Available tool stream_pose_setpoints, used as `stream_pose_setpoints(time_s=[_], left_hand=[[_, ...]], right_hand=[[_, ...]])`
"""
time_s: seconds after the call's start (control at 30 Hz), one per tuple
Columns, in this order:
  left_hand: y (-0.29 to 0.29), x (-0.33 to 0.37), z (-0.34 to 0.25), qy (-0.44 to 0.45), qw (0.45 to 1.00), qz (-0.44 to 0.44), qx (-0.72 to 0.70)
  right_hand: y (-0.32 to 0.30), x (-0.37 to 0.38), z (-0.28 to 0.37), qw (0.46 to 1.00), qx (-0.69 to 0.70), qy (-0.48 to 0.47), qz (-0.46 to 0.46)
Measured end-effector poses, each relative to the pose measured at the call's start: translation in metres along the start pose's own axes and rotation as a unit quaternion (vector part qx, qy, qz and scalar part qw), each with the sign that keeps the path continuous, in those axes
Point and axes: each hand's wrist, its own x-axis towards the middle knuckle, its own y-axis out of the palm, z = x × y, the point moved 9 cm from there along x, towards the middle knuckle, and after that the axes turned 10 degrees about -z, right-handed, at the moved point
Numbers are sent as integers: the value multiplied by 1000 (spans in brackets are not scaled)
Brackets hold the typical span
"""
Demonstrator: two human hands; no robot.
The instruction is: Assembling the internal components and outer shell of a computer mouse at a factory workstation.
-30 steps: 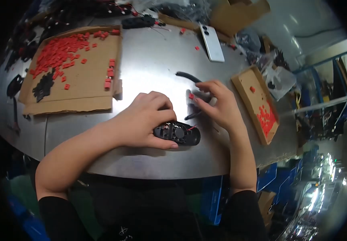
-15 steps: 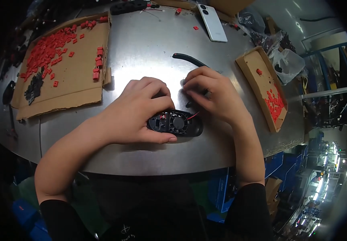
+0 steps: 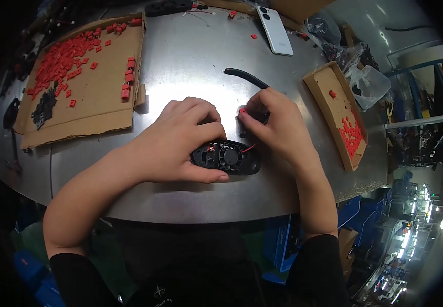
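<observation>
A black oval plastic housing [image 3: 231, 158] with a small round fan in its middle lies on the metal table [image 3: 191, 56]. My left hand [image 3: 180, 140] wraps over its left end and pins it down, thumb along the near edge. My right hand [image 3: 275, 125] hovers just above its right end, pinching a small red connector [image 3: 242, 110] between thumb and forefinger. A thin red wire [image 3: 249, 148] runs from the housing toward that hand. A black curved strip [image 3: 247, 78] lies just beyond my right hand.
A flat cardboard sheet [image 3: 93, 97] with several small red parts and some black ones lies at the left. A cardboard tray [image 3: 329, 94] of red parts sits at the right, by clear plastic bags [image 3: 367, 82]. A white phone [image 3: 274, 29] lies at the far edge.
The view has shifted closer over the table. My right hand has lifted a little from the housing with the red connector pinched. My left hand stays on the housing.
</observation>
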Motion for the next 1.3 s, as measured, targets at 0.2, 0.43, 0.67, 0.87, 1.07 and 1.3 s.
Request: stream_pose_setpoints(time_s=[0.2, 0.43, 0.67, 0.87, 1.07, 1.3], left_hand=[[-1, 0, 0, 1, 1000, -8, 0], [-4, -3, 0, 30, 998, -52, -3], [0, -6, 5, 15, 999, -37, -10], [-3, -6, 2, 38, 997, -65, 5], [-1, -6, 2, 32, 998, -57, 3], [0, -5, 3, 31, 998, -59, 7]], right_hand=[[-4, -1, 7, 999, 49, 7, 3], [-7, -26, 86, 984, 153, -87, 16], [-4, -29, 89, 991, 117, -65, 13], [-6, -31, 99, 989, 89, -121, -11], [-18, -38, 115, 978, 31, -208, -9], [-7, -36, 89, 986, 146, -35, 71]])
